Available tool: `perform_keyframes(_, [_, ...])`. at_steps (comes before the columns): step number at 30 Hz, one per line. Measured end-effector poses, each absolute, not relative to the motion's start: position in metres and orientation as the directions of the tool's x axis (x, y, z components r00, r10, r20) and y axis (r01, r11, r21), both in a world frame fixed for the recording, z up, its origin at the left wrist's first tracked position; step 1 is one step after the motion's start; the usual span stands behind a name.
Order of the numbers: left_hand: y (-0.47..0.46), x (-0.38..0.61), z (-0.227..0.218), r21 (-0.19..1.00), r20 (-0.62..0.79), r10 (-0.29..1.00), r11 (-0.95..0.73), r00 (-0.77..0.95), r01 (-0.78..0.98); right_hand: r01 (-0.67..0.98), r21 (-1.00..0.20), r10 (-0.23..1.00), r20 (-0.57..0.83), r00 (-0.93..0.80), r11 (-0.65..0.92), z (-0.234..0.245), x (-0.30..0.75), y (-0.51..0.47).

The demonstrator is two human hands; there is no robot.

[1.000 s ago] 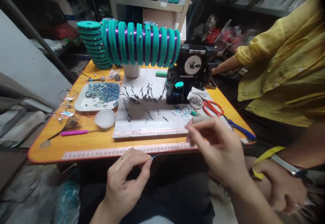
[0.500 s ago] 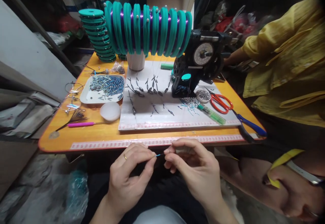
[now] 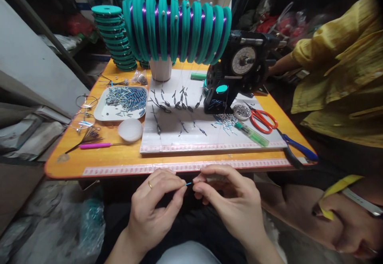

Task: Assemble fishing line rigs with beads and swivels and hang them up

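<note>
My left hand (image 3: 154, 210) pinches a thin blue tube (image 3: 188, 183) between thumb and forefinger, just below the near edge of the orange table (image 3: 98, 158). My right hand (image 3: 231, 202) is closed in a pinch too, its fingertips meeting the tube's free end; what it holds is too small to make out. Both hands hover over my lap. On the table lie a white board (image 3: 191, 134) with several small swivels on lines, and a white tray (image 3: 103, 114) of blue tubes.
Teal foam spools with purple line (image 3: 176, 28) stand at the back beside a black winding machine (image 3: 239, 72). A green lighter (image 3: 253, 134), red scissors (image 3: 261, 119) and blue pliers (image 3: 299, 148) lie at the right. A person in a yellow shirt (image 3: 338, 76) sits at right.
My right hand came back from the table's right side to my lap and met the left hand at the blue tube. The green lighter now lies on the board.
</note>
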State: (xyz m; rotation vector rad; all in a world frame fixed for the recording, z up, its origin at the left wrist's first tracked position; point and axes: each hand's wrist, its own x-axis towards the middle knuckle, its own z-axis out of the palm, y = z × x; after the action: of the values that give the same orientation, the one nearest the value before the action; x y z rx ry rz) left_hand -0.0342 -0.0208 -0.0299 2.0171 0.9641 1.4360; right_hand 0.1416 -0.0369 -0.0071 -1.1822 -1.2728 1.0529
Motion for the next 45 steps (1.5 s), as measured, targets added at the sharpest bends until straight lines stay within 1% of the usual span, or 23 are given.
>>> perform_keyframes(6, [-0.0219, -0.035, -0.0281, 0.729, 0.599, 0.775, -0.632, 0.2, 0.264, 0.195, -0.962, 0.978, 0.204, 0.05, 0.191, -0.0047, 0.1443, -0.0363])
perform_keyframes(15, [-0.0208, -0.0347, -0.0294, 0.722, 0.605, 0.771, -0.637, 0.198, 0.272, 0.206, -0.961, 0.978, 0.202, 0.06, 0.186, -0.0063, 0.144, -0.0379])
perform_keyframes(18, [-0.0209, -0.0349, -0.029, 0.717, 0.61, 0.766, -0.643, 0.203, 0.271, 0.18, -0.969, 0.983, 0.179, 0.051, 0.167, -0.0078, 0.1441, -0.037])
perform_keyframes(23, [-0.0204, -0.0352, -0.0255, 0.701, 0.627, 0.75, -0.661, 0.211, 0.267, 0.06, -0.995, 0.997, 0.075, 0.016, 0.074, -0.0066, 0.1437, -0.0349])
perform_keyframes(27, [-0.0188, -0.0358, -0.0226, 0.684, 0.636, 0.736, -0.677, 0.232, 0.27, -0.037, -0.999, 0.994, -0.005, -0.106, -0.009, -0.0044, 0.1452, -0.0319])
perform_keyframes(31, [-0.0171, -0.0367, -0.0228, 0.692, 0.637, 0.729, -0.684, 0.252, 0.23, -0.123, -0.988, 0.977, -0.071, -0.199, -0.097, -0.0034, 0.147, -0.0286])
perform_keyframes(35, [-0.0162, -0.0361, -0.0236, 0.728, 0.612, 0.751, -0.657, 0.246, 0.194, -0.099, -0.986, 0.979, -0.117, -0.166, -0.134, -0.0028, 0.1476, -0.0281])
perform_keyframes(37, [-0.0161, -0.0353, -0.0233, 0.739, 0.605, 0.759, -0.648, 0.241, 0.185, -0.054, -0.992, 0.985, -0.103, -0.137, -0.111, -0.0023, 0.1477, -0.0285])
perform_keyframes(40, [-0.0166, -0.034, -0.0227, 0.755, 0.592, 0.772, -0.632, 0.231, 0.174, -0.003, -0.997, 0.987, -0.071, -0.144, -0.072, -0.0016, 0.1478, -0.0293])
perform_keyframes(45, [-0.0175, -0.0338, -0.0238, 0.786, 0.572, 0.794, -0.602, 0.205, 0.139, -0.009, -0.999, 0.988, -0.037, -0.151, -0.039, -0.0018, 0.1479, -0.031])
